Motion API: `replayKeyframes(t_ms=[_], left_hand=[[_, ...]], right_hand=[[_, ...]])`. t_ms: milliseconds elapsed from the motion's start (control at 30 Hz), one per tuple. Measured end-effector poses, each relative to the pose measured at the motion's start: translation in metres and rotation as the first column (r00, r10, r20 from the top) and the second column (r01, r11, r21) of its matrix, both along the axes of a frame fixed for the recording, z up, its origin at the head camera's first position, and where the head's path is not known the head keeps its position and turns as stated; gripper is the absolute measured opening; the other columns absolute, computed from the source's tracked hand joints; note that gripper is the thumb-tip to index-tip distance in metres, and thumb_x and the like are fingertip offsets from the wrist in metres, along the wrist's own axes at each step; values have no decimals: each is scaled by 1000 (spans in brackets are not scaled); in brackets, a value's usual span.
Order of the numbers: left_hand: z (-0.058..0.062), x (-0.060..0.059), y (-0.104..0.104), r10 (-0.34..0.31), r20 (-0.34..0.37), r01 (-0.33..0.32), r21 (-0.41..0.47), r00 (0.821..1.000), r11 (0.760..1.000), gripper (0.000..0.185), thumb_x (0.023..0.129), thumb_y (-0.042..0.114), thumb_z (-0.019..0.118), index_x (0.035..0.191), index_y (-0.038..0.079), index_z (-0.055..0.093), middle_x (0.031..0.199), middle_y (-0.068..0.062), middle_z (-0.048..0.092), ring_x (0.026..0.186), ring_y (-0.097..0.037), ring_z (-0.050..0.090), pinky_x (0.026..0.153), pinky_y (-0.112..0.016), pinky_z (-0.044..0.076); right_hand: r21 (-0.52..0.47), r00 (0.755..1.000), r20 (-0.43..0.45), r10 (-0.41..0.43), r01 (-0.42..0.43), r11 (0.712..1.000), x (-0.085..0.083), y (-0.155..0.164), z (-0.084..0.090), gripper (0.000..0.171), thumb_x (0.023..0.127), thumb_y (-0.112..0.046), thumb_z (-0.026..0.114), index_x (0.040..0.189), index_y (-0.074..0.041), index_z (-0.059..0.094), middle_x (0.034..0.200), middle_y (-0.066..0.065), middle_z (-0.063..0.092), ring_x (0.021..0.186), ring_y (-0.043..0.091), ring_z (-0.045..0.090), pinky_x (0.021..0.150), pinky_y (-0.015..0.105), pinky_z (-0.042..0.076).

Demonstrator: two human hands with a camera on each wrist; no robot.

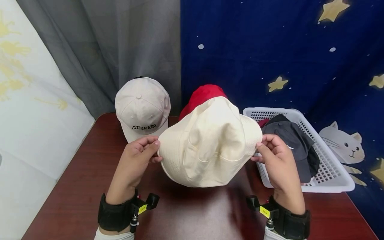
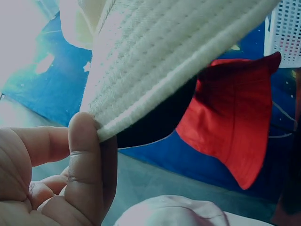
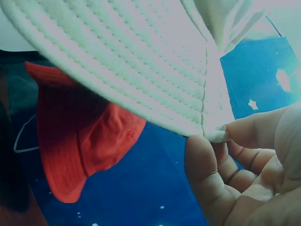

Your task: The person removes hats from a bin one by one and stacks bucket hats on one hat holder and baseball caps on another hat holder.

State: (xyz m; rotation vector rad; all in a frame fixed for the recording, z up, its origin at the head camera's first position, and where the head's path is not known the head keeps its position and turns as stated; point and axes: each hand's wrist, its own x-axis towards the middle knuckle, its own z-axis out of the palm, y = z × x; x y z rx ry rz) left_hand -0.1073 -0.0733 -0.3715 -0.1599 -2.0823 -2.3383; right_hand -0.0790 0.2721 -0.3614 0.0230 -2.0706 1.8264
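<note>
A cream bucket hat (image 1: 210,143) hangs above the dark red table (image 1: 75,186), held by its brim at both sides. My left hand (image 1: 141,153) pinches the left edge of the brim (image 2: 155,89) between thumb and fingers. On the opposite side, my right hand (image 1: 273,153) pinches the brim (image 3: 141,80) the same way. A red bucket hat (image 1: 204,95) stands right behind the cream one; it also shows under the brim as the red hat (image 2: 230,117) in the left wrist view and the red hat (image 3: 80,136) in the right wrist view.
A beige cap lettered COLORADO (image 1: 142,108) sits at the back left of the table. A white perforated basket (image 1: 330,166) at the right holds a dark grey cap (image 1: 292,140). A grey curtain and a blue starred cloth (image 1: 270,50) hang behind.
</note>
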Motion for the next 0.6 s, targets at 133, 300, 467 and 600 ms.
replayKeyframes(t_ms=[133,300,467,600], left_hand=[[7,8,-4,-4,-58,5,17,998,1000,19,100,4,56,115,-9,56,86,-8,64,72,-16,62,67,-29,58],[11,12,-8,-7,-120,10,28,993,1000,12,101,3,54,112,-3,54,84,-6,62,69,-17,63,66,-29,57],[10,10,-10,21,-103,-20,8,994,1000,14,102,6,53,113,-2,52,84,-6,61,70,-18,64,67,-29,57],[5,12,-10,6,-100,-6,2,995,1000,14,102,7,54,114,-2,52,85,-7,61,71,-18,65,68,-30,57]], right_hand=[[0,999,-31,12,-12,1000,8,-1,7,7,99,-1,56,105,0,57,89,7,59,78,16,62,60,26,57],[10,999,-49,9,-9,1000,9,-1,10,8,100,-4,55,106,1,56,91,9,58,81,17,61,61,26,57],[-32,999,-52,3,-5,999,4,4,5,5,100,-3,55,105,-1,56,88,7,57,77,15,60,60,26,57],[-44,998,-58,18,-21,999,2,6,-4,5,101,-2,53,105,-1,56,88,6,58,79,14,60,61,25,57]])
